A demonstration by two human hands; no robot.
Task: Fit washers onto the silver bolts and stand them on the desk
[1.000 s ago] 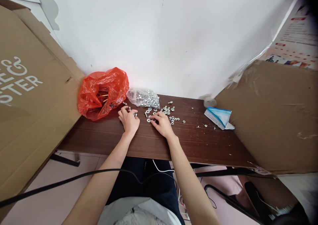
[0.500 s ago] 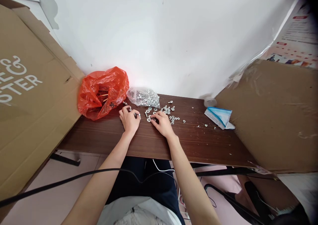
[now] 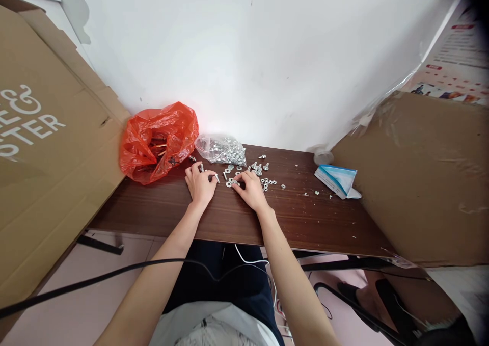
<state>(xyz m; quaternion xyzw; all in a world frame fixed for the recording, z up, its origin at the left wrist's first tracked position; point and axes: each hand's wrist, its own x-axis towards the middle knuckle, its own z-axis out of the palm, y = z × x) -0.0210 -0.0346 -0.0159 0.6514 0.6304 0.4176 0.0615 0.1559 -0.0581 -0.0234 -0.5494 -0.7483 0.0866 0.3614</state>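
Observation:
My left hand (image 3: 200, 188) rests low over the table, its thumb and fingers closed on a small silver bolt (image 3: 217, 178) that sticks out to the right. Another bolt (image 3: 201, 167) stands by its forefinger. Just to the right, my right hand (image 3: 251, 190) pinches a flat washer (image 3: 234, 183) at the edge of a few loose washers (image 3: 228, 184). Between the hands lies a single bolt (image 3: 225, 176). Beyond my right hand are several bolts (image 3: 259, 168) and small nuts (image 3: 266, 182), some partly hidden by its fingers.
A clear bag of hardware (image 3: 223, 150) lies against the wall, beside an open red plastic bag (image 3: 133, 150). Cardboard (image 3: 49, 183) walls in the left side. A blue and white packet (image 3: 336, 179) lies on the right of the brown table (image 3: 305, 223). A black cable (image 3: 114, 273) crosses in front.
The bolt in my left hand has shifted slightly right and shows more of its length. My right fingers have moved a little on the washer, which now shows flatter.

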